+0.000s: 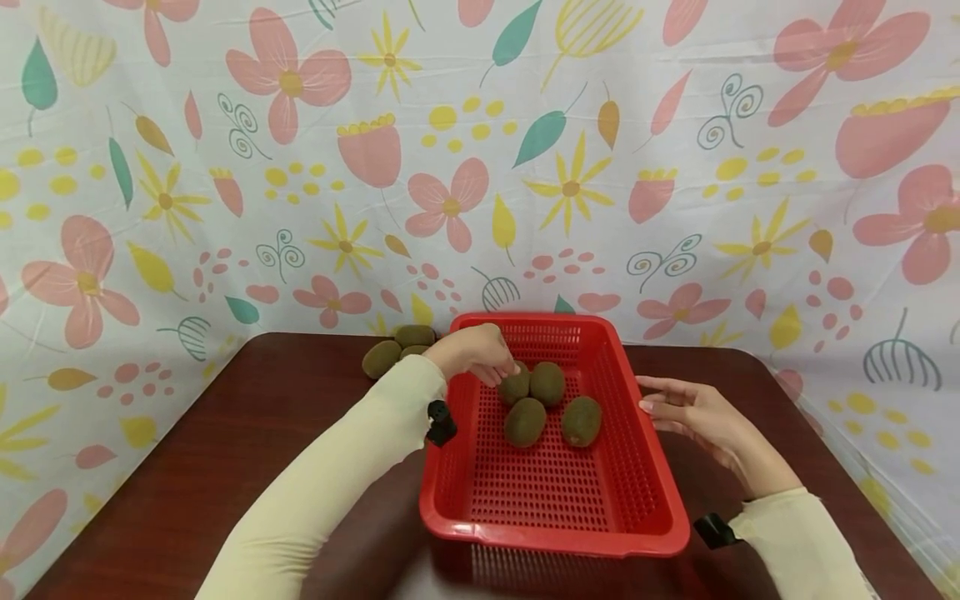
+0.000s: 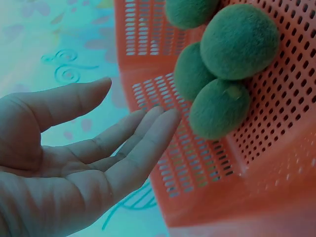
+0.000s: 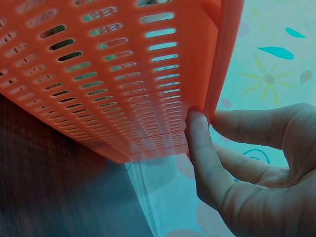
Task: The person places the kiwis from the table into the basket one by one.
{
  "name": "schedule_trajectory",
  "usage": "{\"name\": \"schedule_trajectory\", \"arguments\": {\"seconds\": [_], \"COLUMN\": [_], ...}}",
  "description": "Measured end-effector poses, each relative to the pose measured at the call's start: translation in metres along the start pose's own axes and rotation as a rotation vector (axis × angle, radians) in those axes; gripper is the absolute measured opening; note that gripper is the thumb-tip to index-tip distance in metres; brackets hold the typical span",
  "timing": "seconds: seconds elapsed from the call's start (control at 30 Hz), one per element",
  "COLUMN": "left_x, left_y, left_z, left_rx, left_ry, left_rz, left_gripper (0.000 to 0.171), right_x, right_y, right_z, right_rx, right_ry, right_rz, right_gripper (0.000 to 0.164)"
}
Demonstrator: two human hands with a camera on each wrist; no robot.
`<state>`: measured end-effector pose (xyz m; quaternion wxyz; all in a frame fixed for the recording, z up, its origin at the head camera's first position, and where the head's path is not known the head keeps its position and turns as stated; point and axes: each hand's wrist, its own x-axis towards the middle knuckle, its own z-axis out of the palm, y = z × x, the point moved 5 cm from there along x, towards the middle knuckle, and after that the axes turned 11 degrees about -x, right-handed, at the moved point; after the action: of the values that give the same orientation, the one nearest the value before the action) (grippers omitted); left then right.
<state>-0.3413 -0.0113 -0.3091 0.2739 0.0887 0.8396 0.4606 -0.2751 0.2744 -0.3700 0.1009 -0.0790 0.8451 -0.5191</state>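
Observation:
A red plastic basket (image 1: 551, 542) with slotted walls stands on the dark table. Several brown kiwis (image 1: 525, 422) lie together on its perforated floor. My left hand (image 1: 480, 350) hangs over the basket's left side, close to the rearmost left kiwi. In the left wrist view that hand (image 2: 94, 153) has thumb and fingers spread apart, with nothing between them; the kiwis (image 2: 240, 42) are just beyond the fingertips. At the basket's right rim, my right hand (image 1: 705, 421) pinches the edge between thumb and fingers, as the right wrist view shows.
More kiwis (image 1: 381, 359) sit on the table (image 1: 300, 408) left of the basket, partly hidden by my left forearm. A floral cloth (image 1: 450, 125) hangs directly behind the table. Black wrist cameras (image 1: 441, 422) are strapped over both pale sleeves.

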Motion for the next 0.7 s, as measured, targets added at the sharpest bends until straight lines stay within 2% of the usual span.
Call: {"name": "schedule_trajectory", "arguments": {"seconds": [0.07,0.2,0.33,0.5,0.7], "left_x": [-0.001,-0.006,-0.010,-0.017,-0.025], "left_y": [-0.001,-0.004,-0.012,-0.029,-0.050], "left_z": [-0.008,-0.026,-0.047,-0.072,-0.099], "left_rx": [-0.040,-0.146,-0.238,-0.348,-0.433], "left_ry": [0.003,0.058,0.147,0.260,0.425], "left_rz": [0.016,0.027,0.052,0.082,0.107], "left_gripper": [0.024,0.026,0.030,0.034,0.035], "right_x": [0.000,0.001,0.001,0.000,0.000], "right_y": [0.001,0.003,0.004,0.004,0.004], "right_z": [0.000,-0.001,0.000,0.000,0.000], "right_rx": [0.002,0.008,0.015,0.029,0.029], "right_ry": [-0.002,-0.006,-0.008,-0.008,-0.007], "right_rz": [0.007,0.012,0.013,0.011,0.006], "right_gripper": [0.066,0.067,0.066,0.065,0.064]}}
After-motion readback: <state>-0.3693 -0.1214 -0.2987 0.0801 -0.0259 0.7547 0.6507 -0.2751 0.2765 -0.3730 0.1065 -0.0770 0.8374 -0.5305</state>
